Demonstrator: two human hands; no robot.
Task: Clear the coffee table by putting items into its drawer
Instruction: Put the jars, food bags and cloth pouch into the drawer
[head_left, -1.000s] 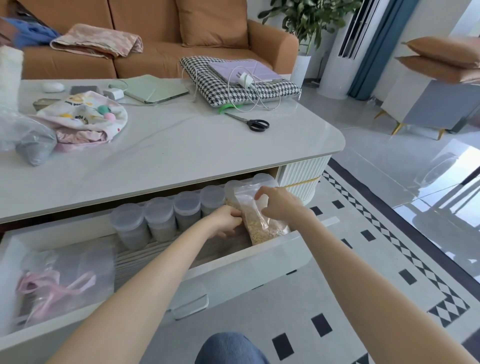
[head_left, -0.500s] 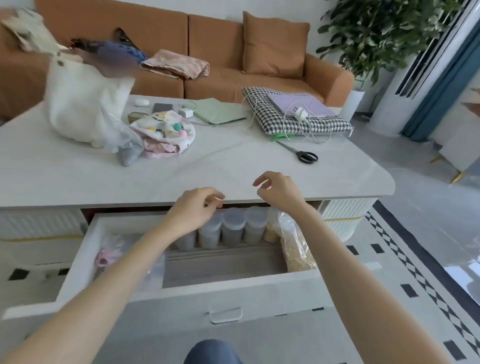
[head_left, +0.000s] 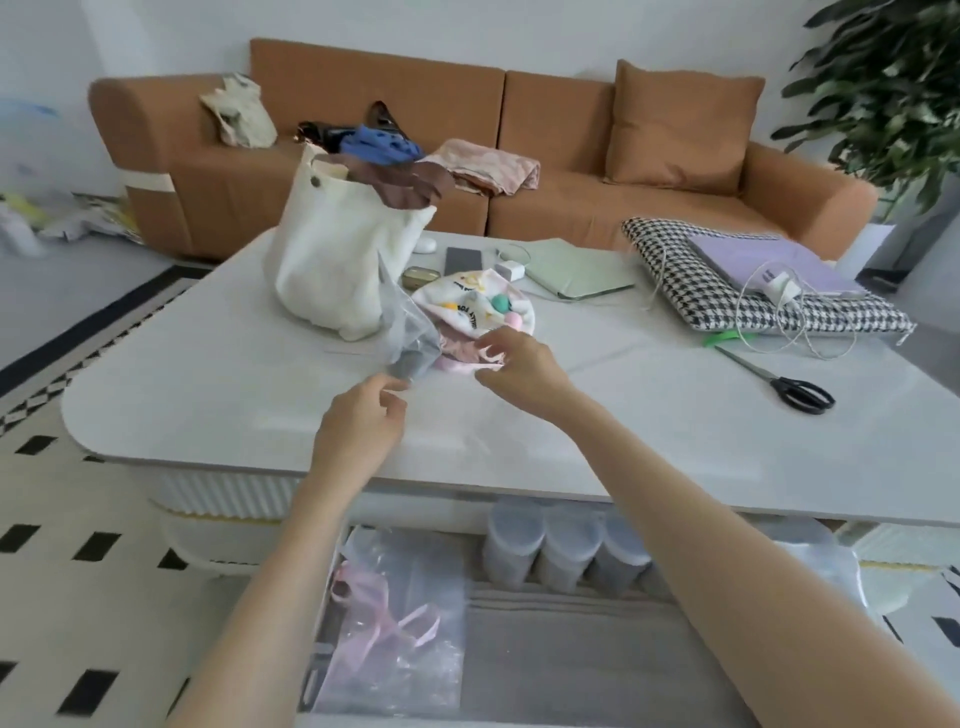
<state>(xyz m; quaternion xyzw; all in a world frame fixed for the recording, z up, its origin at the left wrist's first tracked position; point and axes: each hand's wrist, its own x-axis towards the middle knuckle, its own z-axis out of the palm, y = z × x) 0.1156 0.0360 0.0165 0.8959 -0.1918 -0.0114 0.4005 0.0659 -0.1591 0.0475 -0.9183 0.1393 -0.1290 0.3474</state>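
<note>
Reaching for the clear bag (head_left: 410, 338) on the coffee table (head_left: 208, 384).
Head view: left hand (head_left: 361, 423), fingers loose and holding nothing, sits at the bag's 7 o'clock; right hand (head_left: 519, 371) curls at the printed pouch's (head_left: 483, 306) pink edge, grip unclear. The bag leans on the white tote (head_left: 337, 260), probably propped there, long axis 12-to-6, dark-filled end toward the open drawer (head_left: 545, 649).

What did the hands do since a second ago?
Both hands let go of the grain bag in the drawer and moved up over the tabletop. Now the left hand is at the clear bag and the right hand is at the printed pouch. I can't tell if either grips yet. The jars, ribbon bag and scissors stayed put.
</note>
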